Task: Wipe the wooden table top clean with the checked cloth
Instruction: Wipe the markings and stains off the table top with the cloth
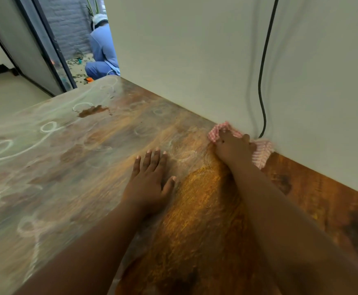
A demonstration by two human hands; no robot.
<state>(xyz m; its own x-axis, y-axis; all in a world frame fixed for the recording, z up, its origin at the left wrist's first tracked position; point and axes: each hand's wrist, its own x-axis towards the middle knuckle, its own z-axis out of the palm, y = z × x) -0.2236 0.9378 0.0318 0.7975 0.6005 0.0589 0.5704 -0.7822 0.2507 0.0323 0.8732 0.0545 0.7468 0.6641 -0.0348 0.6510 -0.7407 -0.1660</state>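
Note:
The wooden table top (pixel 101 145) fills the view, with white ring marks on its left half and a dark brown spill (pixel 92 111) near its far end. A pink-and-white checked cloth (pixel 261 152) lies on the table against the wall. My right hand (pixel 231 147) rests on top of the cloth and presses it to the wood, fingers pointing toward the wall; whether they curl round the cloth I cannot tell. My left hand (pixel 150 179) lies flat on the table with straight fingers, left of the cloth and apart from it.
A pale wall (pixel 195 60) runs along the table's right edge. A black cable (pixel 264 81) hangs down it and meets the table just behind the cloth. Beyond the far end, a person in blue (pixel 102 52) crouches outside a doorway.

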